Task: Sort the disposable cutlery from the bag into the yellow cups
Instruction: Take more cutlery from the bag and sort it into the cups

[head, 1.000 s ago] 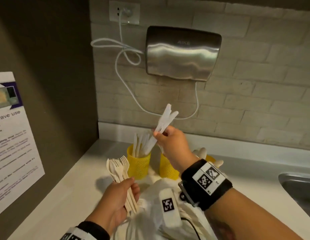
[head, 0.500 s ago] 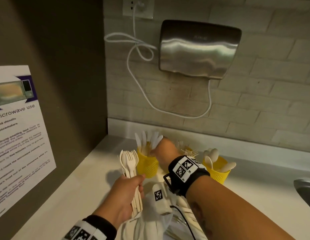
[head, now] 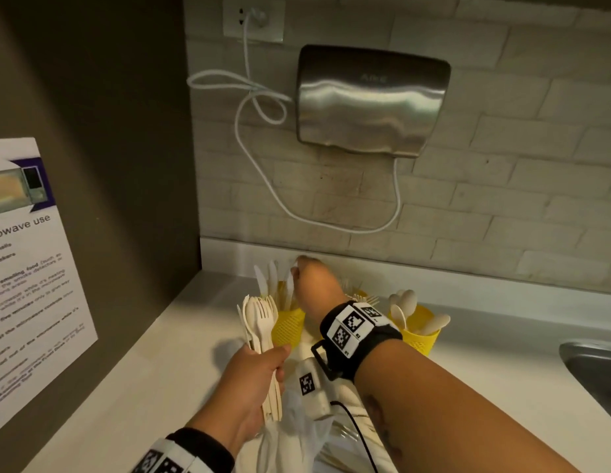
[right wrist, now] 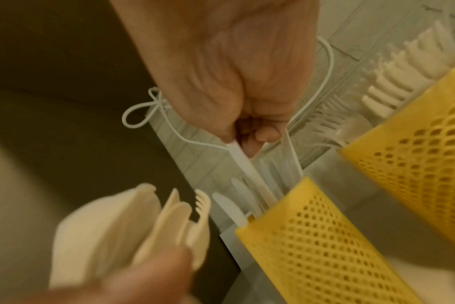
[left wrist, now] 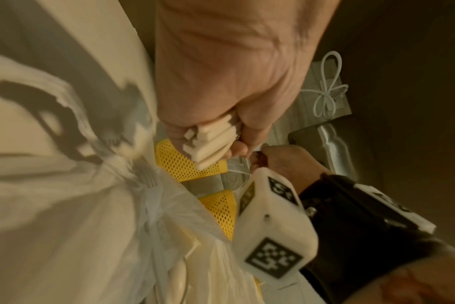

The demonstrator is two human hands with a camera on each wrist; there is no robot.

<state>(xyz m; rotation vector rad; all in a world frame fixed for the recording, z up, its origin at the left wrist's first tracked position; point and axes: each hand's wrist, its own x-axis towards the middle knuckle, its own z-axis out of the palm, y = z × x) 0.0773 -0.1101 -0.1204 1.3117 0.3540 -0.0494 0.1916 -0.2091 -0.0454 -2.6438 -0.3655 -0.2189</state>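
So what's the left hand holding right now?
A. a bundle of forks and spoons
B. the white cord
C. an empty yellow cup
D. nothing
A: the left hand grips a bundle of forks and spoons by the handles, heads up, beside the leftmost yellow cup, while the right hand pinches a knife at that cup's mouth.

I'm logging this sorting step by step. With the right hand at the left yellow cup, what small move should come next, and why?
Probably let go: the right hand pinches the top of a white knife whose lower end already sits inside the left yellow cup among other knives. Opening the fingers would drop it in, freeing that hand to pick from the cutlery bundle that the left hand grips.
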